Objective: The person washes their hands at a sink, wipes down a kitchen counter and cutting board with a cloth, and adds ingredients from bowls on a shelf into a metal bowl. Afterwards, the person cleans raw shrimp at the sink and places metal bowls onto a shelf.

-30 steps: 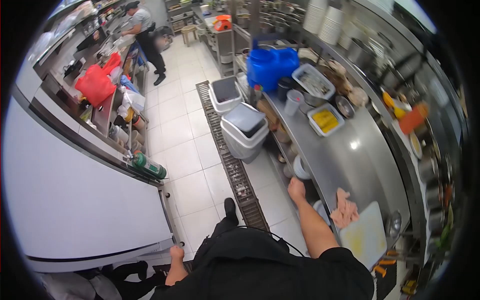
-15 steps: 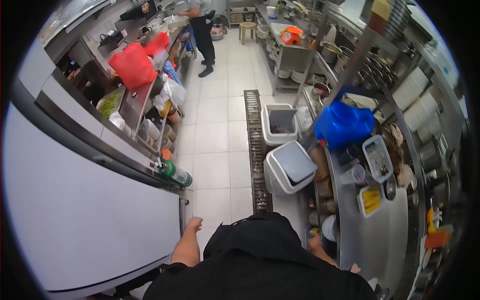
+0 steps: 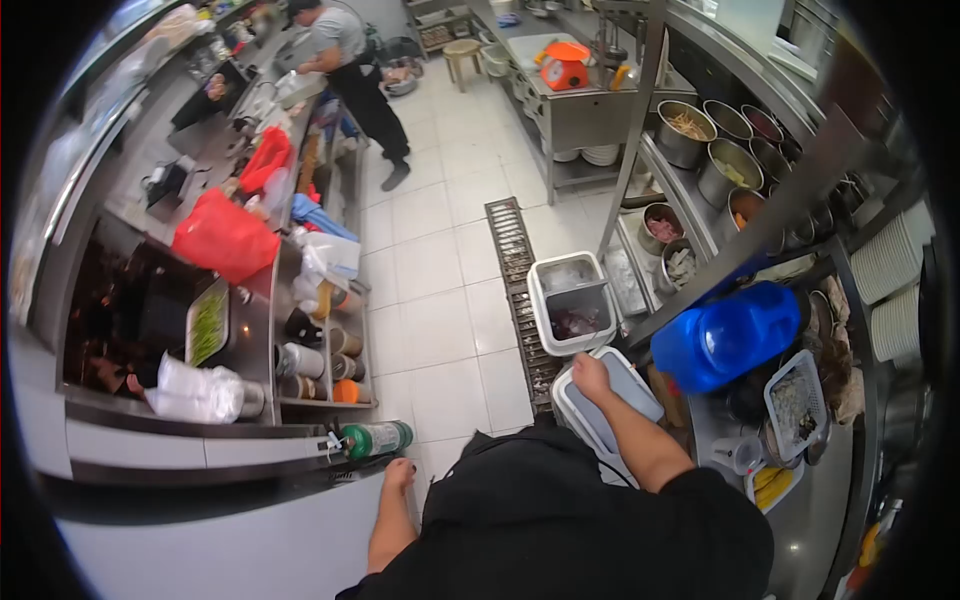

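Note:
My left hand (image 3: pixel 400 473) hangs low beside my dark clothing, fingers curled in and nothing visible in them. Close above it lies a green cylinder (image 3: pixel 376 440) with a metal valve. My right hand (image 3: pixel 591 377) is held out in front, closed, over the edge of a white bin with a grey lid (image 3: pixel 622 390); whether it touches the lid I cannot tell. No object shows in that hand. Just beyond it stands an open white bin (image 3: pixel 540 300) with dark reddish contents and a grey panel across its opening.
A floor drain grate (image 3: pixel 512 255) runs along the tiled aisle. A co-worker (image 3: pixel 350 80) stands at the left counter. On the right are a blue jug (image 3: pixel 730 335), metal pots of food (image 3: pixel 685 135) and a basket (image 3: pixel 796 405). Red bags (image 3: pixel 228 235) sit on the left counter.
I have moved forward along the aisle, and the view has turned. My right hand has come from low by the right shelf up to the grey-lidded bin. My left hand stays low.

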A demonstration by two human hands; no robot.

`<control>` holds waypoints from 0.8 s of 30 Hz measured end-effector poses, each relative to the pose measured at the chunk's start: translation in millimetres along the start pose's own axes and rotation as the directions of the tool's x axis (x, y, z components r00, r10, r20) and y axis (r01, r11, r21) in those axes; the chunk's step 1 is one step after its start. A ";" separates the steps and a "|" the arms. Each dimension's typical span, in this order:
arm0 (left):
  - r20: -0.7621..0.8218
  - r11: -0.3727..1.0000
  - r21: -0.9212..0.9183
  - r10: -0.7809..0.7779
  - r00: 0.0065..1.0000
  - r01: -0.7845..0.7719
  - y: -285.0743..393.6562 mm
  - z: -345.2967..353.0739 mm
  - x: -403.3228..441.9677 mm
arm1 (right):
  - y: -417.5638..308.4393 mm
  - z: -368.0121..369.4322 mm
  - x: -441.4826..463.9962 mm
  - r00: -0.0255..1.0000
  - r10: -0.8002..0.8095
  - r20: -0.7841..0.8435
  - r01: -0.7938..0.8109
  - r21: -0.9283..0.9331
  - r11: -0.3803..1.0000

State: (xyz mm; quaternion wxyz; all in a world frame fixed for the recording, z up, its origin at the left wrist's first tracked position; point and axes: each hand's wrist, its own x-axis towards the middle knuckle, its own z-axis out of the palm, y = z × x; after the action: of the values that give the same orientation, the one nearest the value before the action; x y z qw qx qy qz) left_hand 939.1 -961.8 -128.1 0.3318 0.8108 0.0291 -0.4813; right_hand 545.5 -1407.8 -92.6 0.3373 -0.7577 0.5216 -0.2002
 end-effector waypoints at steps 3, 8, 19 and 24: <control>0.088 0.990 -0.137 -0.010 0.996 0.022 23.2 -14.3 -1.2 | -41.4 19.6 89.1 0.996 -0.027 0.090 0.034 -0.073 0.997; 0.160 0.971 0.241 -0.041 0.986 0.001 19.4 -23.6 12.2 | -70.4 52.4 187.4 0.995 -0.068 0.073 0.067 0.003 0.998; 0.060 0.974 0.152 -0.181 0.982 0.170 269.0 -44.2 232.8 | -92.0 32.5 315.7 0.978 0.200 0.058 -0.197 -0.040 0.979; 0.037 0.996 -0.074 0.061 0.997 -0.058 469.4 5.0 332.4 | -87.9 22.3 396.1 0.965 0.250 -0.083 -0.258 -0.113 0.959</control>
State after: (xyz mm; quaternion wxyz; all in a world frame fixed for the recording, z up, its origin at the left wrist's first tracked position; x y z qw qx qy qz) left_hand 1285.2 -1420.4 -156.1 0.3758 0.7892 0.0161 -0.4855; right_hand 766.6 -1747.6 -63.9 0.2951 -0.6965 0.6370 -0.1484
